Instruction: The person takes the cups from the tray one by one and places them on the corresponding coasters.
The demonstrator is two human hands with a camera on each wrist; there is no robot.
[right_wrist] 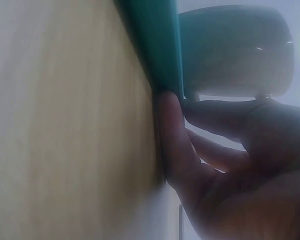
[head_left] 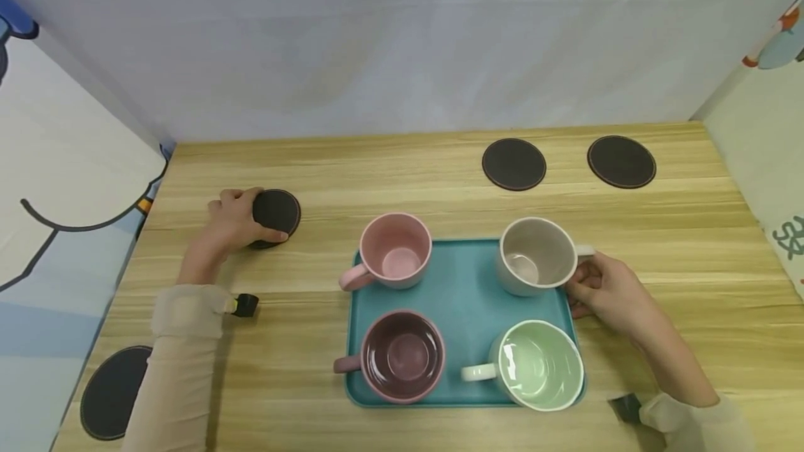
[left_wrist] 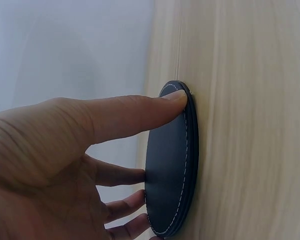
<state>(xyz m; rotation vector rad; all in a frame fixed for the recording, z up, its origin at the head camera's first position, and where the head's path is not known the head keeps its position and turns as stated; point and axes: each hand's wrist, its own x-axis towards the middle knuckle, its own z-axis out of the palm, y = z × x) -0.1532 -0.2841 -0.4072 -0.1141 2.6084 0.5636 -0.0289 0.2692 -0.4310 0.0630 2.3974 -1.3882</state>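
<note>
My left hand [head_left: 235, 222] grips a stack of round black coasters [head_left: 278, 213] on the left of the table, thumb on the near edge and fingertips along the far side. In the left wrist view, the stitched coaster stack [left_wrist: 165, 165] shows more than one layer. At the right, my right hand [head_left: 606, 291] pinches the rim of a teal tray [head_left: 465, 277], just below the handle of a beige mug [head_left: 534, 257]. The right wrist view has the fingers [right_wrist: 172, 130] at the tray's edge. Also on the tray are a pink mug [head_left: 396, 250], a maroon mug [head_left: 403, 356] and a pale green mug [head_left: 537, 366].
Two black coasters lie near the table's back edge, the nearer-to-centre coaster [head_left: 514, 164] and the far-right coaster [head_left: 622, 161]. Another coaster [head_left: 113, 393] lies front left, partly behind my sleeve [head_left: 182, 368]. A pale cloth wall [head_left: 389, 54] stands behind the table.
</note>
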